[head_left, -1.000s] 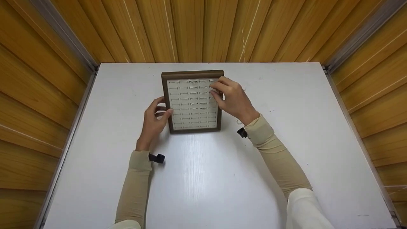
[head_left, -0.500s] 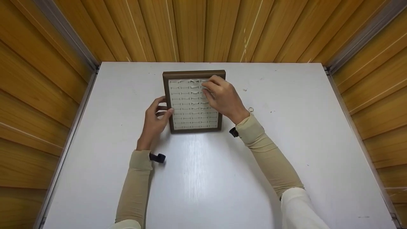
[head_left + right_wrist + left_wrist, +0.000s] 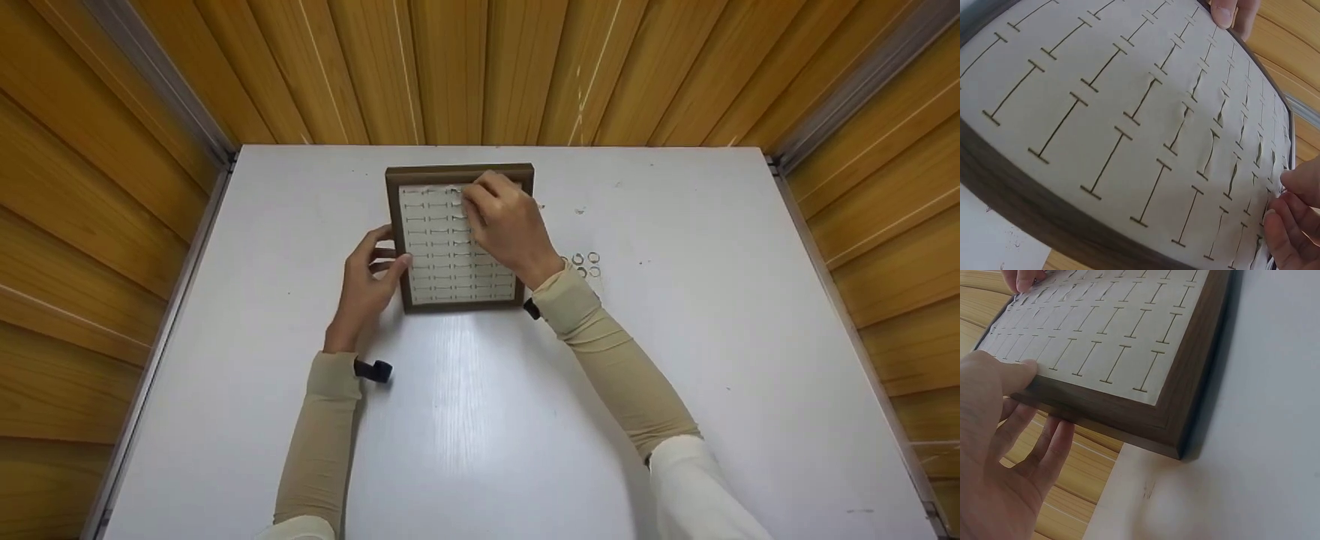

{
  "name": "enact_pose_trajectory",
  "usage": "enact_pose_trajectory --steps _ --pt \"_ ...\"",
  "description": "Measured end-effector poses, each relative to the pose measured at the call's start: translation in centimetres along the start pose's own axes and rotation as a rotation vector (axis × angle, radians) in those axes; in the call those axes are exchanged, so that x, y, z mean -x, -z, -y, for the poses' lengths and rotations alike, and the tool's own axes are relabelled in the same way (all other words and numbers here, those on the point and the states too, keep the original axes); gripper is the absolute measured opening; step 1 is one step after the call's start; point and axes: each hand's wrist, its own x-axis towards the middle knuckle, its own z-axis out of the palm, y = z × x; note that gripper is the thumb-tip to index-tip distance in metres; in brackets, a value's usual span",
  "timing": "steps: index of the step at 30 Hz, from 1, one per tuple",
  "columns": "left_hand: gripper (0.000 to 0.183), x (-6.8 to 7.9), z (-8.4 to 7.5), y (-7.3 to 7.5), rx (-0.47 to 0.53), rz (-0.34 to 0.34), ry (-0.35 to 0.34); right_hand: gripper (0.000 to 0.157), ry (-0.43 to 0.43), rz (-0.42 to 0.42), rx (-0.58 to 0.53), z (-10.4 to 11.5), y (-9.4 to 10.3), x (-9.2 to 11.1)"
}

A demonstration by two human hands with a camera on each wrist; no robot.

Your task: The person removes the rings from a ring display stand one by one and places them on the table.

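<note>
A ring display tray, brown-framed with a white slotted pad, stands tilted up on the table. My left hand grips its left side, the thumb over the front of the frame and the fingers behind, as the left wrist view also shows. The right hand has its thumb and fingertips bent against the slots near the top edge. In the right wrist view, thumb and fingers meet close to the pad; whether a ring is between them is hidden. Several slots nearby gape, while others lie flat.
Several small rings lie on the white table to the right of the tray, partly behind the right wrist. Yellow wood-look panels rise behind the table and on both sides.
My right hand has moved left across the slots near the tray's top, uncovering several rings on the table. My left hand keeps its hold on the tray.
</note>
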Motion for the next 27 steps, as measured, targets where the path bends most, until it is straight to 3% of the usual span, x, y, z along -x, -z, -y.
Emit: enact_pose_trajectory --steps 12,27 --pt "0.051 0.0 0.3 -0.1 0.029 -0.011 -0.016 0.014 0.021 -0.003 0.0 -0.1 -0.3 -0.2" --pt "0.05 0.0 0.3 0.0 0.009 -0.002 -0.001 0.013 0.048 -0.005 -0.046 0.4 1.5 0.3"
